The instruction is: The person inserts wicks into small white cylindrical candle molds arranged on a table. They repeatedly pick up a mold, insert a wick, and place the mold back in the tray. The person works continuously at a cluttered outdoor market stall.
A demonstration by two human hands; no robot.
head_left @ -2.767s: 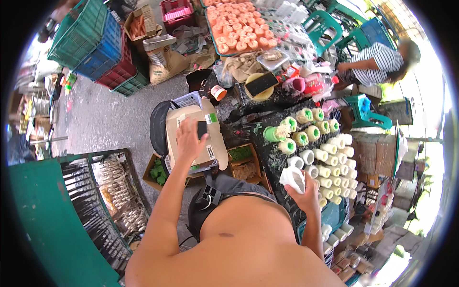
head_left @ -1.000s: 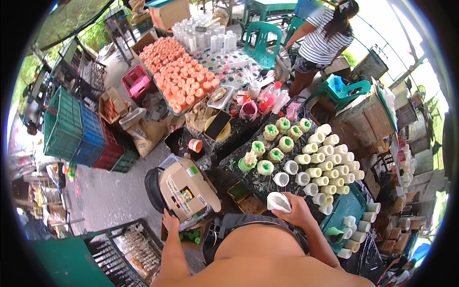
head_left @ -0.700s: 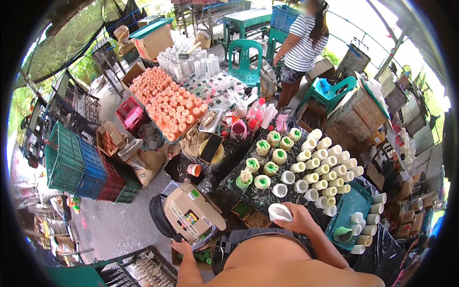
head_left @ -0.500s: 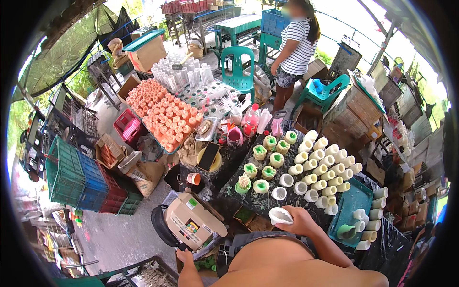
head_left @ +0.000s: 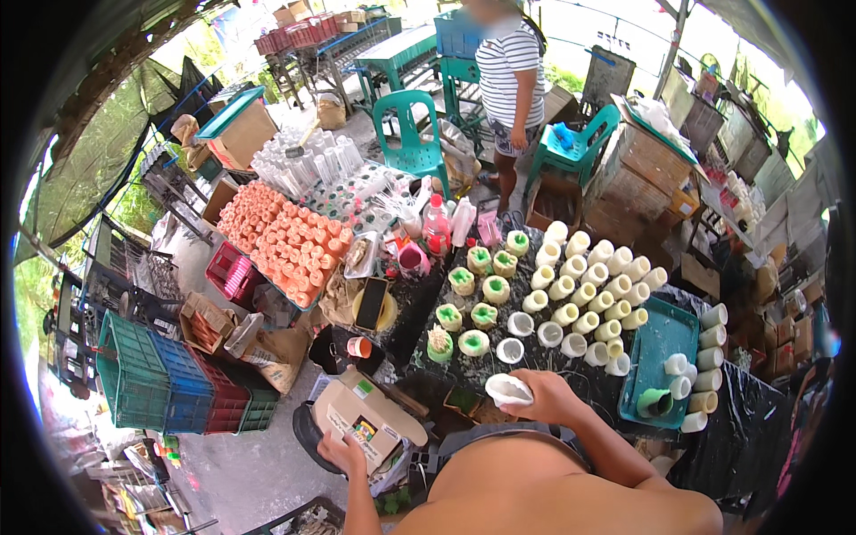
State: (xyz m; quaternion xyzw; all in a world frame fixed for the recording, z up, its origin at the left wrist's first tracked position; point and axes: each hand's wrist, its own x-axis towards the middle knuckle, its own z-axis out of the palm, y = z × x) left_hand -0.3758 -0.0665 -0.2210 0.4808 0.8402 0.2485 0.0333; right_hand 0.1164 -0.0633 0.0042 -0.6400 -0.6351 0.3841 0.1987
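Observation:
My right hand (head_left: 542,398) grips a white, rough-rimmed cup-shaped mould (head_left: 509,390), tilted with its mouth toward the left, at the near edge of the black-covered table (head_left: 464,382). Low at the left, my left hand (head_left: 343,452) is against the front of a cardboard box (head_left: 367,406), its fingers partly spread and holding nothing I can see. Beyond the right hand stand rows of pale cream cups (head_left: 584,294) and several cups with green inside (head_left: 484,315). One green cup (head_left: 440,345) carries a tuft of pale strands.
A teal tray (head_left: 635,392) with white cups and a green cup (head_left: 655,403) lies at the right. Orange cylinders (head_left: 290,236) cover another table. Stacked crates (head_left: 183,379) stand left. Further back are a green chair (head_left: 412,134) and a standing person (head_left: 513,80).
My left hand has risen from the box's lower edge onto its front. My right hand still holds the white mould, slightly further left. The standing person has turned, and the view has shifted.

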